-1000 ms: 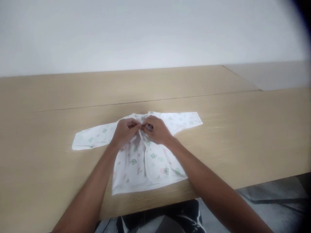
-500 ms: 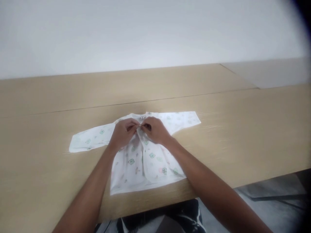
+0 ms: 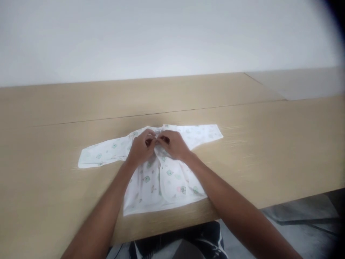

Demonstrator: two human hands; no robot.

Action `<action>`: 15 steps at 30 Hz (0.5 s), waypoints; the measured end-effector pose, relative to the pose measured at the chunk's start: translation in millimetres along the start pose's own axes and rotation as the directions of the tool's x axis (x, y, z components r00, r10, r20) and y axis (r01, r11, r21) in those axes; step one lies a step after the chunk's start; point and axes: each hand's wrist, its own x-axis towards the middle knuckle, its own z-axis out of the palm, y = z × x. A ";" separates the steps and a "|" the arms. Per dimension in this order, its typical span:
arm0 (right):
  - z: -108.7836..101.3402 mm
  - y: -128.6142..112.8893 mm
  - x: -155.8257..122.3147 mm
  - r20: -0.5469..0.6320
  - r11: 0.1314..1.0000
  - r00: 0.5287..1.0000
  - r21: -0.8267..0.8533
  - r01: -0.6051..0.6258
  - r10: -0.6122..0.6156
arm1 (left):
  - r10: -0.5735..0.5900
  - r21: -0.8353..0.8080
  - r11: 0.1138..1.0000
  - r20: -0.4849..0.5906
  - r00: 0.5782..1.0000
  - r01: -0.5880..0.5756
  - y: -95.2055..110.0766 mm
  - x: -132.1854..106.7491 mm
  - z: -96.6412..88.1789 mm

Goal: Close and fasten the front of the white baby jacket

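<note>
A small white baby shirt with a green and pink print lies flat on the wooden table, sleeves spread to both sides and its front opening running down the middle. My left hand and my right hand meet at the top of that opening, just below the collar. Each hand pinches one edge of the shirt front between thumb and fingers, and the fingertips touch. What lies between the fingertips is too small to make out.
The shirt's hem reaches the table's near edge. A seam between two tabletops runs behind the shirt, and a paler surface sits at the back right. A plain white wall stands behind. Dark patterned clothing and grey floor show below the edge.
My hands stay pinched together at the shirt's neckline. The left hand has shifted slightly right and the fabric under it has bunched a little; the view moved a bit.
</note>
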 end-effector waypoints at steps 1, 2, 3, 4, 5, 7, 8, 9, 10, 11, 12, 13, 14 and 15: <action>0.3 1.6 0.7 -0.004 1.000 1.000 -0.003 -0.029 0.029 | 0.024 0.025 0.999 0.016 1.000 -0.024 -0.1 0.0 1.9; 0.8 3.8 1.5 -0.010 0.998 0.999 -0.015 -0.054 0.054 | 0.057 0.060 0.996 0.027 0.998 -0.058 -0.5 0.0 3.9; 1.2 6.8 2.4 -0.020 0.997 0.997 -0.034 -0.069 0.069 | 0.091 0.104 0.990 0.032 0.995 -0.094 -1.2 -0.1 5.9; 1.5 10.3 3.6 -0.029 0.996 0.997 -0.059 -0.073 0.071 | 0.120 0.152 0.981 0.023 0.992 -0.122 -2.5 -0.2 7.7; 1.3 14.3 4.8 -0.042 0.994 0.997 -0.089 -0.068 0.065 | 0.139 0.198 0.970 0.009 0.990 -0.138 -4.3 -0.2 9.1; -0.4 23.0 7.5 -0.065 0.987 0.997 -0.152 -0.048 0.038 | 0.147 0.260 0.956 -0.013 0.989 -0.139 -9.1 0.1 10.3; -1.9 27.2 8.8 -0.072 0.983 0.997 -0.180 -0.037 0.024 | 0.143 0.276 0.952 -0.015 0.990 -0.133 -11.7 0.4 10.1; -3.5 31.1 10.1 -0.070 0.979 0.998 -0.200 -0.024 0.010 | 0.143 0.286 0.949 -0.009 0.990 -0.134 -14.3 0.8 9.7; -5.1 34.4 11.3 -0.060 0.977 0.998 -0.212 -0.008 -0.005 | 0.149 0.291 0.946 0.004 0.989 -0.143 -16.6 1.2 9.2; -6.3 37.2 12.4 -0.047 0.977 0.999 -0.214 0.010 -0.020 | 0.159 0.295 0.942 0.021 0.987 -0.158 -18.6 1.6 8.9; -7.1 39.4 13.3 -0.030 0.977 0.999 -0.210 0.030 -0.037 | 0.172 0.301 0.937 0.037 0.984 -0.175 -20.3 2.1 9.0; -7.3 41.2 14.3 -0.019 0.977 0.998 -0.208 0.047 -0.052 | 0.185 0.312 0.931 0.048 0.982 -0.191 -21.8 2.8 9.5; -7.0 42.7 15.3 -0.009 0.976 0.998 -0.211 0.061 -0.065 | 0.197 0.323 0.924 0.055 0.979 -0.204 -23.1 3.8 10.5; -6.4 44.0 16.6 -0.002 0.973 0.997 -0.220 0.069 -0.072 | 0.205 0.334 0.919 0.053 0.977 -0.211 -24.5 5.1 11.7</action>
